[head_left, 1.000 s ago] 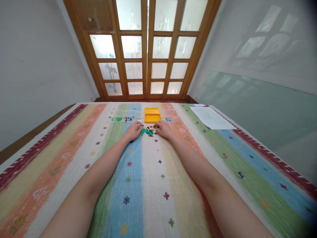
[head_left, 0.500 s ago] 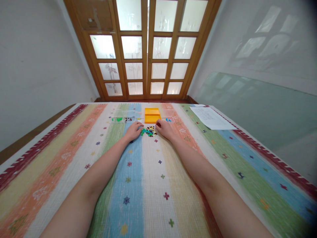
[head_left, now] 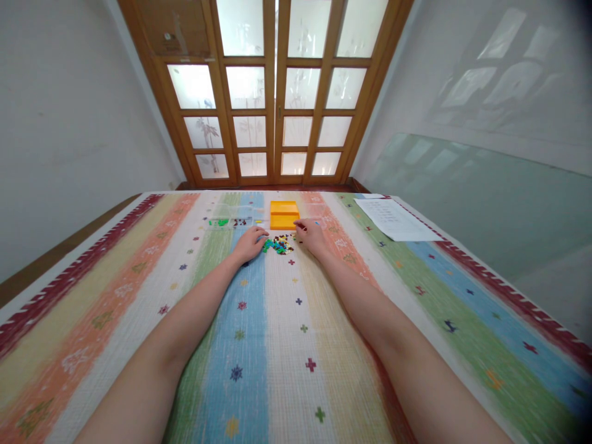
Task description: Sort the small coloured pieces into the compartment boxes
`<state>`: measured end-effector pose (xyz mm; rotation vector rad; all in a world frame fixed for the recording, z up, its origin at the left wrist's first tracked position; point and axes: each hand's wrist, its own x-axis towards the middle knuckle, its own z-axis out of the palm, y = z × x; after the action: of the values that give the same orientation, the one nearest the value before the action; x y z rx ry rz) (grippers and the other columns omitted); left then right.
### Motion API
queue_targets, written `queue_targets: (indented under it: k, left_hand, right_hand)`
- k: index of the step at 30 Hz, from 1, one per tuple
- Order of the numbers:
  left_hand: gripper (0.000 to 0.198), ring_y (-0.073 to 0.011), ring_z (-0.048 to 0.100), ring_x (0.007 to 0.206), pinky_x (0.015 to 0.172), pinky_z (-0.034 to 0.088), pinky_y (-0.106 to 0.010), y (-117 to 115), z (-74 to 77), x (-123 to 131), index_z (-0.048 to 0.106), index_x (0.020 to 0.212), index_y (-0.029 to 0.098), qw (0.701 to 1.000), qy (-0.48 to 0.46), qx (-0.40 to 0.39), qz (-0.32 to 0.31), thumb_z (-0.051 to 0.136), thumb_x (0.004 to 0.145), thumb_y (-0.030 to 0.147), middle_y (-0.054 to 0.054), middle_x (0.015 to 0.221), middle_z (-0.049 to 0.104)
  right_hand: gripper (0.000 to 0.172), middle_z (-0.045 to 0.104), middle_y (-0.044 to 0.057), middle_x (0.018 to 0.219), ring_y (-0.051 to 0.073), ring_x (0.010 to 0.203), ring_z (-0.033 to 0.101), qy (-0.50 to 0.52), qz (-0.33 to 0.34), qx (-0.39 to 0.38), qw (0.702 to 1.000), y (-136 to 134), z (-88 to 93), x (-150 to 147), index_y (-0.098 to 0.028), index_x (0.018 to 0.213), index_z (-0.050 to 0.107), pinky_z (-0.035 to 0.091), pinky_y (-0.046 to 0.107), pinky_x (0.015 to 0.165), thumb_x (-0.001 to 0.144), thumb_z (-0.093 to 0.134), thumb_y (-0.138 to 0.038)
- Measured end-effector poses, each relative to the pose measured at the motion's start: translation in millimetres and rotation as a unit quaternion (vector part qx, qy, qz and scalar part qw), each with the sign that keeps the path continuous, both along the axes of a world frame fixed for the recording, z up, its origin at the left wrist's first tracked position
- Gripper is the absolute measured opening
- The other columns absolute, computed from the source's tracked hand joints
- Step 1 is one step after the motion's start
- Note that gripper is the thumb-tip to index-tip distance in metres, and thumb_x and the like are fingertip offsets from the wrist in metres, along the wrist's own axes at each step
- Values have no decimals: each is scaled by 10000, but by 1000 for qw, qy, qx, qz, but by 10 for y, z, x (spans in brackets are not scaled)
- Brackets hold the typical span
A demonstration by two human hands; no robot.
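1. Since the view half a second earlier, the right hand (head_left: 311,237) has shifted away from the pile toward the yellow box (head_left: 285,221), covering most of the blue pieces (head_left: 317,223).
2. That hand's grip looks narrow, its fingertips bunched at the box's near right corner; whether they touch it, or pinch a piece, one cannot tell.
3. Loosely curved, the left hand (head_left: 250,244) rests at the pile's left edge, perhaps to keep it from spreading; whether its grip holds anything cannot be made out.
4. Between the hands, the pile of small mixed pieces (head_left: 279,245) lies on the striped cloth (head_left: 282,320), a few strays toward the right hand. Its flat, central spread probably keeps every colour visible and within reach of both hands.
5. Just beyond the pile stands the yellow box; to its left, a clear tray (head_left: 231,224) has green and dark pieces in separate groups, presumably to keep colours apart.
6. Far right on the worktop, a paper sheet (head_left: 393,220) lies well apart, likely clear of the arms.
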<state>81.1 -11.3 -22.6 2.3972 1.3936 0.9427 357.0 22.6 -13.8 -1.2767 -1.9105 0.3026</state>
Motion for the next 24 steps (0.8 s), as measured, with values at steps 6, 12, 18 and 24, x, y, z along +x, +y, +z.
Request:
queue_targets:
  k: [6,12,18,24]
  left_hand:
    - [286,-243,636,1208,1141,483,-427,-2,13,2,757,1146,210,1000,3,-6,1,520,1012,297,-91,1249,686]
    - [286,-248,641,1197,1131,491,-435,-1,8,-2,762,1141,208,1000,1,0,-2,522,1004,284,-96,1239,690]
    - [305,-254,630,1216,1130,489,-429,-56,31,30,755,1188,208,999,31,14,-21,523,1000,272,-99,1275,681]
    - [329,-261,614,1246,1143,479,-436,-108,58,98,734,1250,226,997,61,28,-37,527,996,251,-97,1317,670]
  right_hand:
    - [396,721,120,1321,250,1226,648,-25,-17,17,999,4,50,11,-198,1322,705,466,435,1110,967,530,-213]
    - [453,674,120,1417,257,1311,606,-54,-3,13,998,-22,80,-10,-200,1395,666,423,452,1165,962,533,-181]
    - [373,731,125,1280,256,1210,639,-39,-27,13,999,-23,47,30,-189,1247,738,454,433,1103,961,500,-173]
    - [280,759,103,1090,235,1048,645,-109,-18,-13,994,-74,95,18,-187,1092,781,464,349,964,984,524,-201]
